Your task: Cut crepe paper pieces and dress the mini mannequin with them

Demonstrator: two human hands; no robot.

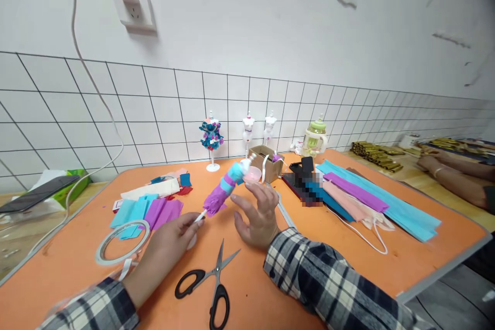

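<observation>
My left hand (170, 240) is closed on the white stem of a mini dress form (224, 188), holding it tilted with its top to the upper right. Bands of light blue and purple crepe-like material wrap the form, with a ruffled purple part near the stem. Just right of it, my right hand (257, 214) has its fingers apart; I see nothing held in it. A small pink dish (252, 174) shows behind the right fingertips. Black-handled scissors (217, 271) lie with blades parted on the orange table, below and between both hands.
A roll of tape (101, 253) and folded blue and purple pieces (164, 211) lie left. Behind stand a decorated dress form (211, 136), two white ones, and a cardboard box (270, 167). Long coloured strips (356, 191) lie right. Another person's arm (456, 178) is at far right.
</observation>
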